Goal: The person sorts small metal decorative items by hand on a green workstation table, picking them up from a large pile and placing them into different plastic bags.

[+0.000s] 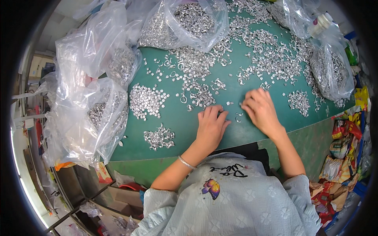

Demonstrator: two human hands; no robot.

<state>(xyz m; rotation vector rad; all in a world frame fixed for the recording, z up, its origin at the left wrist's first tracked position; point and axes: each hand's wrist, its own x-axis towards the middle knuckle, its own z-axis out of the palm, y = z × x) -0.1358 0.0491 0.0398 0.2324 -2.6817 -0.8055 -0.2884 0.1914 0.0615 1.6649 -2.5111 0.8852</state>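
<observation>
My left hand (211,125) is at the near edge of a mixed heap of small silver metal pieces (201,95). Its fingers are bent and close together, and their tips are hidden from above. To the right, my right hand (260,109) is closed in a pinch, with a tiny silver metal piece (241,104) showing at its fingertips. Between the hands a few loose curved metal pieces (238,117) lie on the green tabletop (185,129).
Flower-shaped pieces (147,100) form a pile at left, with curved pieces (159,137) nearer me. Another pile (299,103) lies at right. Clear plastic bags (106,114) of metal parts stand at left, another bag (189,19) at the back, one more (332,72) at right.
</observation>
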